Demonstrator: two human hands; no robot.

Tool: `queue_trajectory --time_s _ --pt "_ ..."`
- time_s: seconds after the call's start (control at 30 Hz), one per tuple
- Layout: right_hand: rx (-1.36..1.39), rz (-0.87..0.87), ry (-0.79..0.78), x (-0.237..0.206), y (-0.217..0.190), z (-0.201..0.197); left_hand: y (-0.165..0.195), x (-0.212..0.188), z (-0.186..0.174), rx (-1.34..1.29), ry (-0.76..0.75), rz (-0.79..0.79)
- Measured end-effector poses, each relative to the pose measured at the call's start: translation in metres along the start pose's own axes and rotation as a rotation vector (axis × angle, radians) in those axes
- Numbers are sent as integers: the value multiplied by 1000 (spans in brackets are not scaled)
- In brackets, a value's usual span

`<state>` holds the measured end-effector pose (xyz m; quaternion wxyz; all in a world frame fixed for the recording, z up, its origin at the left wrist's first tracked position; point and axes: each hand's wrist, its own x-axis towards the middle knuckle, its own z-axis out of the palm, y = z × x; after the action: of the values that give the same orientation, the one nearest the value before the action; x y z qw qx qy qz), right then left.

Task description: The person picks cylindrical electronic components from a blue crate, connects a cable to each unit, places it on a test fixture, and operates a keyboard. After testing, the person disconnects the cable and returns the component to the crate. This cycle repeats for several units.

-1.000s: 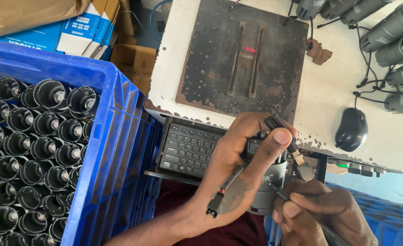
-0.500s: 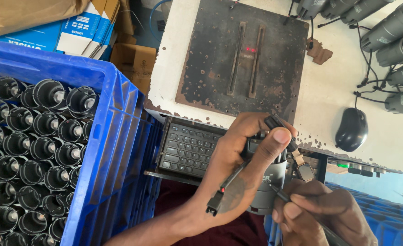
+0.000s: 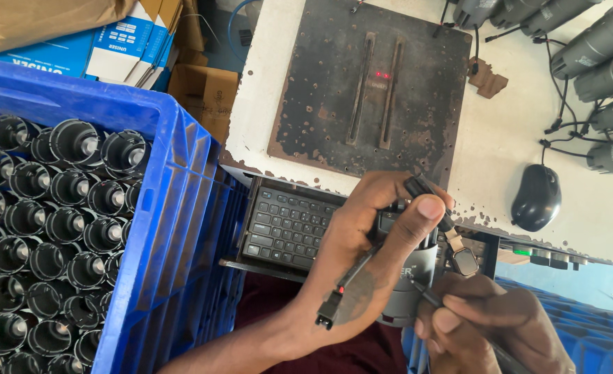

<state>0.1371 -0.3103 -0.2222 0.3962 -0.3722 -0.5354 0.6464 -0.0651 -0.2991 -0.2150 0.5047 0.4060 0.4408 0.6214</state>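
My left hand (image 3: 362, 256) grips a dark grey cylindrical housing (image 3: 412, 284) held over my lap, thumb pressed near its top. A black cable with a small connector plug (image 3: 329, 313) hangs down from it across my wrist. My right hand (image 3: 490, 325) sits just below and to the right, pinching a thin dark wire or tool (image 3: 431, 298) that touches the housing. A small square black part (image 3: 464, 260) dangles beside the housing.
A blue plastic crate (image 3: 161, 228) at left is packed with several upright dark cylindrical housings (image 3: 71, 208). A keyboard (image 3: 286, 223) sits on a tray under the white bench (image 3: 514, 145), which carries a worn dark metal plate (image 3: 372, 90), a black mouse (image 3: 536, 197) and more housings (image 3: 597, 48) at right.
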Motion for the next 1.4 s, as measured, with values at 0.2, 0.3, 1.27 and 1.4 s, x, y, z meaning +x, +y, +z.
queue_trajectory --time_s 0.2,0.3,1.27,1.4 --pt "-102 -116 110 -20 11 7 0 0 -1 -8 0 2" --pt "-121 -108 114 -22 14 2 1 0 -1 -17 -4 0" --pt "-302 -368 419 26 11 52 3 3 2 -124 48 -144" --pt "-433 -329 491 17 22 69 4 1 3 -220 42 -335"
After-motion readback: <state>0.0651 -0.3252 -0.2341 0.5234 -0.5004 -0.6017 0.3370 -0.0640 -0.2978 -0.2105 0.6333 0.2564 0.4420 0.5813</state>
